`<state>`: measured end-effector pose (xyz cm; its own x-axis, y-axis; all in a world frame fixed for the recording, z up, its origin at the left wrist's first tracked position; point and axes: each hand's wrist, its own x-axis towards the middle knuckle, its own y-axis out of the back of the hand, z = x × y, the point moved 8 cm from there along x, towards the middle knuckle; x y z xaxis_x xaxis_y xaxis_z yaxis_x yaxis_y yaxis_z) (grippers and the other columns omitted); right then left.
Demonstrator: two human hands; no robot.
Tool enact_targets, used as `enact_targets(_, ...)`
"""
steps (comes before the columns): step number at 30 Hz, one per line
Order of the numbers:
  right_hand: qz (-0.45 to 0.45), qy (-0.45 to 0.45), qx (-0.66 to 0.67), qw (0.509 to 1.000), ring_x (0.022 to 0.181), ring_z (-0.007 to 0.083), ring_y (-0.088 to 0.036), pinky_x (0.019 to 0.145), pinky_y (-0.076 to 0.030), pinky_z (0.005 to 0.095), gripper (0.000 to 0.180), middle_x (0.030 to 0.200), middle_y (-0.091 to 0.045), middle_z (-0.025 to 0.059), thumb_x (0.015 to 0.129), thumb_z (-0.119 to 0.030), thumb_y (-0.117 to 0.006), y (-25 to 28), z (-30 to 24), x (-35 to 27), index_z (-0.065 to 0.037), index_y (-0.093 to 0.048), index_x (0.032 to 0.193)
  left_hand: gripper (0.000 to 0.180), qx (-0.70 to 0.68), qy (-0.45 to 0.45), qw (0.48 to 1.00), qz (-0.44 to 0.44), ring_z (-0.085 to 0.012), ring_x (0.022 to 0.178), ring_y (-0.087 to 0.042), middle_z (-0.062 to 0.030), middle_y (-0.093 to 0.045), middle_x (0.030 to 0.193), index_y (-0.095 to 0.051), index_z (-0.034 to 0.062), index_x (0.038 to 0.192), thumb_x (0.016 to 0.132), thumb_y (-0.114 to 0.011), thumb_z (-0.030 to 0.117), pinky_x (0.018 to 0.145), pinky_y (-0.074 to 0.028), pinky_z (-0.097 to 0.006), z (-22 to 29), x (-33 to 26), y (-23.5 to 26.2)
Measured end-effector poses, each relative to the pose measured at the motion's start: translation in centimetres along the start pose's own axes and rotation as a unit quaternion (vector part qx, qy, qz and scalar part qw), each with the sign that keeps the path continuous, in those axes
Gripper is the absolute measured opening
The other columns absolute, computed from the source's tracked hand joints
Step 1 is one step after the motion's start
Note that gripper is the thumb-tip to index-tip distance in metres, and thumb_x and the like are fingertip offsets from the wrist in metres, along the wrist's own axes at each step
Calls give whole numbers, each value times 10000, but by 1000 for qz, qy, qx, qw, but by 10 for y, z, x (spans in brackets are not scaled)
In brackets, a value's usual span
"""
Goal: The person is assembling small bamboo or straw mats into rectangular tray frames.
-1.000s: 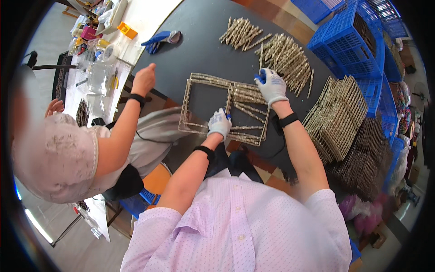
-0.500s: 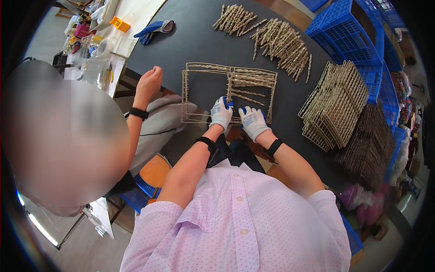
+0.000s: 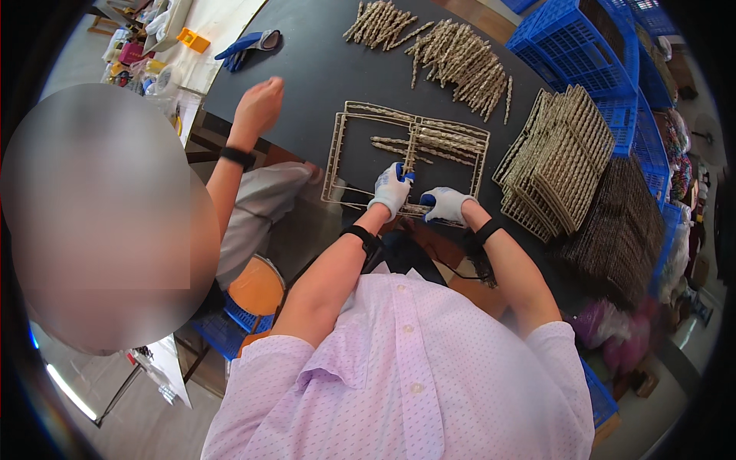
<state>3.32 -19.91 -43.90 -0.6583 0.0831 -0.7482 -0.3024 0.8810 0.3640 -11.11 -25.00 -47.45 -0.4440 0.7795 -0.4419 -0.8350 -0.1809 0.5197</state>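
Nearest the camera, the person's left hand (image 3: 392, 190) and right hand (image 3: 447, 205), both in white gloves with blue fingertips, work at the near edge of a rectangular rope-wrapped wire frame (image 3: 408, 157) that lies flat on the dark table (image 3: 322, 77). The left hand is closed around a wrapped bar where the frame's middle divider meets its near rail; the right hand, just beside it toward the frame's right corner, is curled shut on the near rail itself. Inside the frame, right of the divider, several short wrapped rods (image 3: 429, 144) lie loose across the opening, while the left half of the frame shows bare table. Left of the frame, a co-worker's bare fist (image 3: 258, 106) hovers over the table edge, fingers closed, a black band on the wrist; whether it holds anything cannot be told. Right of the frame, a stack of finished pale frames (image 3: 558, 157) leans just beside it, with a darker stack (image 3: 617, 230) next beyond that. Beyond the frame, two heaps of loose wrapped sticks (image 3: 452, 57) lie on the table, well apart from the hands. Farther right of those stand blue plastic crates (image 3: 571, 46), and far to the frame's upper left lies a pair of blue gloves (image 3: 249, 46).
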Motion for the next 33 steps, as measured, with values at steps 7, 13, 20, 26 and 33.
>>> enact_targets(7,-68,3,119,991,988,208,-684,895,-537,346,528,1125,-757,99,847,-351,-805,-12,27,-14,-44,-701,1264,301,-31,-3,998,-56,-438,1032,-662,-207,-718,1088,-660,69,1118,905,-715,274,889,-529,-507,13,-8,-19)
enact_targets(13,-61,-84,77,992,962,258,-703,889,-546,368,515,1092,-763,125,865,-389,-778,-5,30,-18,-65,-712,1260,295,-63,-35,997,-29,-446,1056,-651,-218,-711,1088,-653,54,1112,896,-718,245,895,-526,-505,26,-4,-24)
enact_targets(20,20,-15,-72,997,1069,355,-696,936,-529,432,483,1133,-746,191,898,-457,-693,13,19,-16,-66,-754,1175,311,-69,-2,997,-15,-437,1036,-667,-235,-713,1076,-652,18,1153,904,-718,193,888,-528,-498,20,6,-28)
enact_targets(26,-110,-23,-46,993,982,319,-677,931,-510,408,479,1108,-756,158,926,-430,-665,9,42,-9,-50,-733,1209,285,-131,-18,989,-71,-429,976,-677,-225,-720,1040,-659,11,1148,920,-714,173,838,-531,-463,19,2,-40)
enact_targets(33,-99,-63,-48,992,972,336,-672,918,-517,404,429,1128,-749,173,924,-360,-666,4,48,-10,-37,-730,1199,262,-107,-27,993,-32,-430,954,-674,-215,-719,1013,-661,22,1112,916,-713,186,825,-530,-473,18,-4,-39)
